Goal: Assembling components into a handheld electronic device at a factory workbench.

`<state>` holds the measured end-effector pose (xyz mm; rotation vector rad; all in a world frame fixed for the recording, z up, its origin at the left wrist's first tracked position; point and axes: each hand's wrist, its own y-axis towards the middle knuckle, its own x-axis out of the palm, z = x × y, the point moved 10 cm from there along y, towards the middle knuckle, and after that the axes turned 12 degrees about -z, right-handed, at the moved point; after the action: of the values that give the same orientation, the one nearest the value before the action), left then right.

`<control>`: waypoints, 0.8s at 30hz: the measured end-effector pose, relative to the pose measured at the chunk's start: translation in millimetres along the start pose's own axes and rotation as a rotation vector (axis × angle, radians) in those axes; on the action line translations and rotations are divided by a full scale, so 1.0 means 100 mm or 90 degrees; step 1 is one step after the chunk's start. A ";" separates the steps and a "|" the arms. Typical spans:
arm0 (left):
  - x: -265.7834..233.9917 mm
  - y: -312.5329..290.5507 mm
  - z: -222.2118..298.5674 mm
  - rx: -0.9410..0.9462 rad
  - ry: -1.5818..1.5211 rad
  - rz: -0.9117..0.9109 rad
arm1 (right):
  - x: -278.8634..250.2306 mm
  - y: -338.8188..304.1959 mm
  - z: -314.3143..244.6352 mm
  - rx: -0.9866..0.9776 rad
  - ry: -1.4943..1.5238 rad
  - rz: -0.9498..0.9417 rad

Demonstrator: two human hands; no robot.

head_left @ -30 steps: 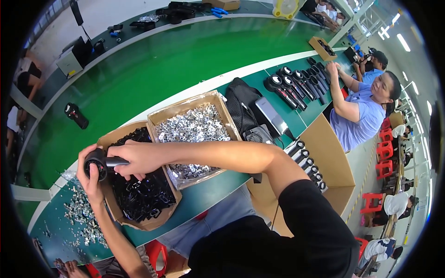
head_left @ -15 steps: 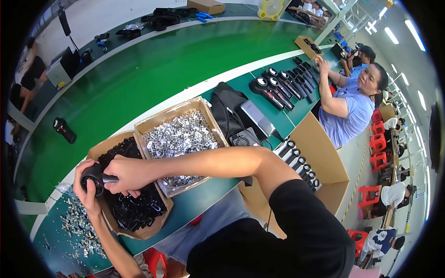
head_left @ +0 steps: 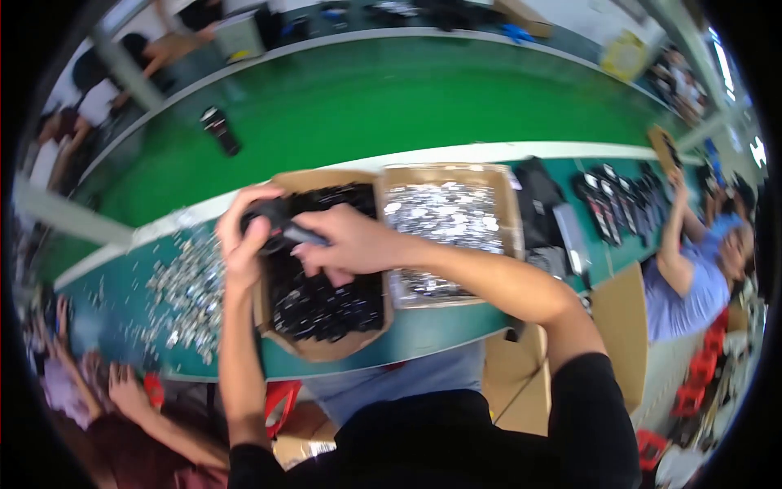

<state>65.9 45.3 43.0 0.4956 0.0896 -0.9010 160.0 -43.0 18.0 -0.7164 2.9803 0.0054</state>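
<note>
A black handheld device with a round head and a short handle [head_left: 303,234] is held over an open cardboard box [head_left: 324,350] of small black parts [head_left: 326,306]. My left hand [head_left: 243,244] wraps around its round head. My right hand [head_left: 354,238] is closed on the handle, which tilts down toward the right. Motion blur hides the details of the fingertips. Beside this box stands another cardboard box [head_left: 511,216] full of small shiny metal pieces [head_left: 444,216], with my right forearm across it. Loose metal pieces [head_left: 187,285] lie scattered on the green table to the left.
A similar device [head_left: 220,130] lies on the green belt [head_left: 366,102] beyond. To the right are a black bag [head_left: 539,196], a grey slab [head_left: 570,228] and rows of black devices [head_left: 623,204]. An open carton [head_left: 621,326] and a co-worker in blue [head_left: 688,281] are farther right; another person's hand [head_left: 130,393] shows lower left.
The view has swung left, so the boxes and table sit straighter and farther right in the picture. Both hands still hold the device, its handle now slanting downward.
</note>
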 end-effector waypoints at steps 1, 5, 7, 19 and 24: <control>0.01 0.00 -0.02 0.019 0.004 -0.002 | -0.01 0.00 0.02 0.008 -0.024 0.007; 0.06 0.05 0.06 0.051 -0.032 -0.027 | -0.04 -0.04 0.04 0.055 -0.020 0.032; 0.03 0.02 0.06 0.040 -0.030 -0.025 | -0.02 -0.01 0.04 0.065 -0.017 0.016; -0.06 0.09 0.00 0.048 -0.057 0.020 | -0.28 -0.03 0.13 0.076 0.088 0.039; -0.13 0.04 -0.07 0.033 -0.035 0.107 | -1.25 -0.23 -0.50 0.132 -0.517 0.321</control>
<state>62.0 59.9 42.1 0.5185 -0.0253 -0.7538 278.2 -7.8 78.1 0.0831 2.2387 0.0129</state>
